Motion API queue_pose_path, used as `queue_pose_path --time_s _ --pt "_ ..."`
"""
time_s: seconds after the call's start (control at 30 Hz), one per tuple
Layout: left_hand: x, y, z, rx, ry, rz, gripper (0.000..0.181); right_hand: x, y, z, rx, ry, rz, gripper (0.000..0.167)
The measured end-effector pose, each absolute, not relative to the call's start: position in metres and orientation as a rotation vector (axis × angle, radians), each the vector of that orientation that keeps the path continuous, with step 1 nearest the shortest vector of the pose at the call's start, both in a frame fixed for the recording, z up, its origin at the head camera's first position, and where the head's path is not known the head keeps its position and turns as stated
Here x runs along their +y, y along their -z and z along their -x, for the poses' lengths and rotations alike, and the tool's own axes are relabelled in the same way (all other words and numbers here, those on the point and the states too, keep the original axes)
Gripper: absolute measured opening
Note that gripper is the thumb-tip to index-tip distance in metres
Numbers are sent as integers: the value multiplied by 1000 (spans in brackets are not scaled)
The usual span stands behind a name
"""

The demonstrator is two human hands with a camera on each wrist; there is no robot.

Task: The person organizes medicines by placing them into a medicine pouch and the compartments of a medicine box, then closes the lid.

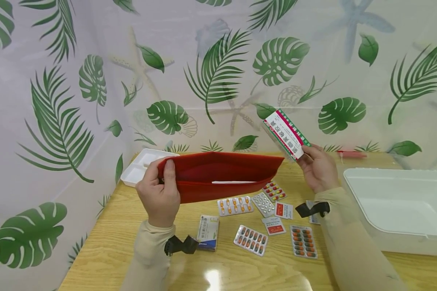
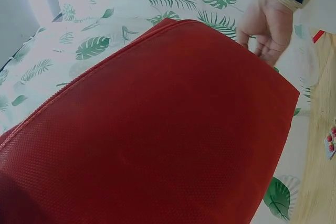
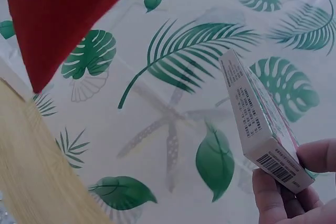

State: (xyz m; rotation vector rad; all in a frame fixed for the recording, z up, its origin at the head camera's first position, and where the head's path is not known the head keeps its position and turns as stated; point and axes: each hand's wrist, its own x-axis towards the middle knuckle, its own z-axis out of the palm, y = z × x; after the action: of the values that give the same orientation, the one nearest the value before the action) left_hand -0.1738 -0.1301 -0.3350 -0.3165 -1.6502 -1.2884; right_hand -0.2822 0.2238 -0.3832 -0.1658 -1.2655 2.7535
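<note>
- The red pouch [image 1: 222, 167] is held above the worktop [image 1: 102, 242], its mouth gaping toward the person; a white edge [image 1: 236, 182], perhaps paper, shows inside.
- The left hand [image 1: 160, 198] has its grip on the pouch's left end, thumb over the near side; the right end has no hand on it. That end could sag or the mouth fold closed, and tilting it down might let the contents slide.
- To the right, apart from the pouch, the medicine box [image 1: 284, 135] is raised and tilted. The right hand [image 1: 318, 169] pinches only its near end between thumb and fingers, so a knock on the far end could twist it loose from that grip.
- Brought over askew, the box would probably catch on the pouch's rim.
- Below lie an orange-capsule blister pack [image 1: 235, 205], a silver-tablet pack [image 1: 264, 204] and, nearer, a white-and-blue carton [image 1: 207, 232]; a dropped box or low sleeve could scatter them.
- A white tray [image 1: 134, 167] sits far left, a white bin [image 1: 364, 242] right; swinging the right arm wide might bump the bin.
</note>
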Motion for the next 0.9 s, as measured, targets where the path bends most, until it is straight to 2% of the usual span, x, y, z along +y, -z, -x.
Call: queue_pose_path --time_s 0.17,0.37,0.9 --pt "-129 333 176 -1670 1298 326 14 221 363 265 -1165 -2694 56 32" --pt "-126 330 178 -1661 1308 336 12 214 343 246 -1125 -2596 -146 24" --pt "-123 335 182 -1665 1277 364 11 202 312 195 -1208 -2304 -575 31"
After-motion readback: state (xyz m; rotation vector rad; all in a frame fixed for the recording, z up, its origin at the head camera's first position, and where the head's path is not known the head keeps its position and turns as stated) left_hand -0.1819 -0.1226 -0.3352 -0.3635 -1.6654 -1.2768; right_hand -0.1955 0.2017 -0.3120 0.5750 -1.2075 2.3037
